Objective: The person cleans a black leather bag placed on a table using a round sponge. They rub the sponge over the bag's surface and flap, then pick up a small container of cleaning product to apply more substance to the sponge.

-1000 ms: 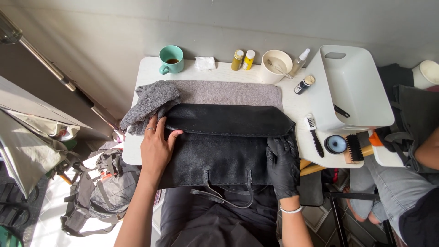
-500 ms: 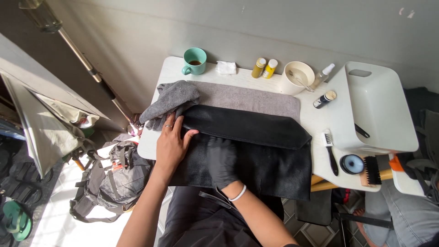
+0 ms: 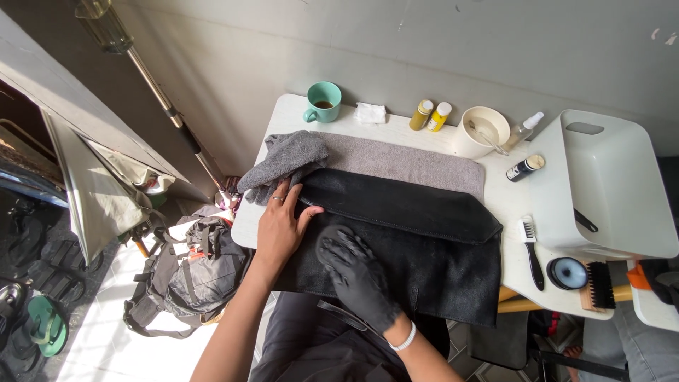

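The bare left hand lies flat, fingers spread, pinning the black leather bag at its left end; the gloved right hand presses open-palmed on its front. The bag lies across the grey towel on the table. Brushes lie untouched, so the work looks early.

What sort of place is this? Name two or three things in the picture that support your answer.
Probably a small cleaning or repair bench for leather goods: brushes lie by a white tub, small bottles line the wall, and a black bag rests on a grey towel.
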